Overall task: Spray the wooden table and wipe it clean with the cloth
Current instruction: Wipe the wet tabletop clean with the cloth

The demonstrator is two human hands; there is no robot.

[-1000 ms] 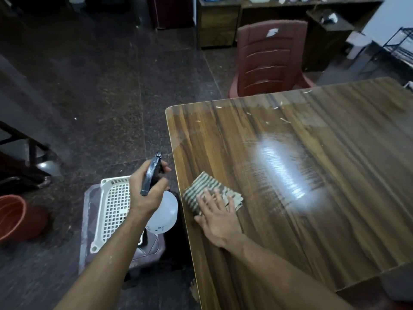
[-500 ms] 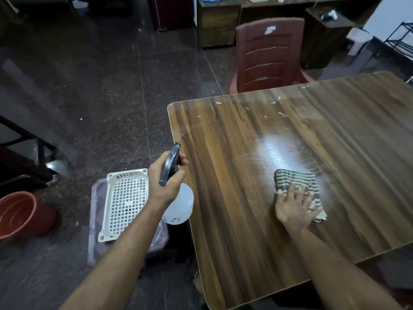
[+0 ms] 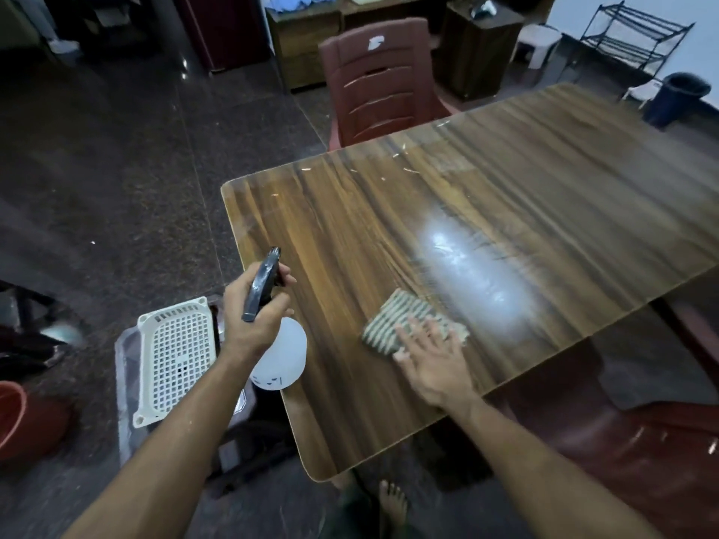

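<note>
The glossy wooden table (image 3: 544, 196) fills the right half of the view, with a bright glare patch and wet streaks near its middle. A green-and-white striped cloth (image 3: 400, 317) lies on the near part of the table. My right hand (image 3: 432, 359) presses flat on the cloth's near edge, fingers spread. My left hand (image 3: 249, 317) grips a spray bottle (image 3: 278, 355) with a white round body and dark trigger head, held over the table's left edge, nozzle pointing away from me.
A dark red plastic chair (image 3: 381, 79) stands at the table's far side, another red chair (image 3: 653, 441) at near right. Left of the table, a white perforated basket (image 3: 175, 355) rests on a stool. A red tub (image 3: 23, 418) sits on the floor at far left.
My right hand swept the cloth from the left edge out to the right, then back left toward the middle. My left hand with the bottle drifted right, over the table's edge.
</note>
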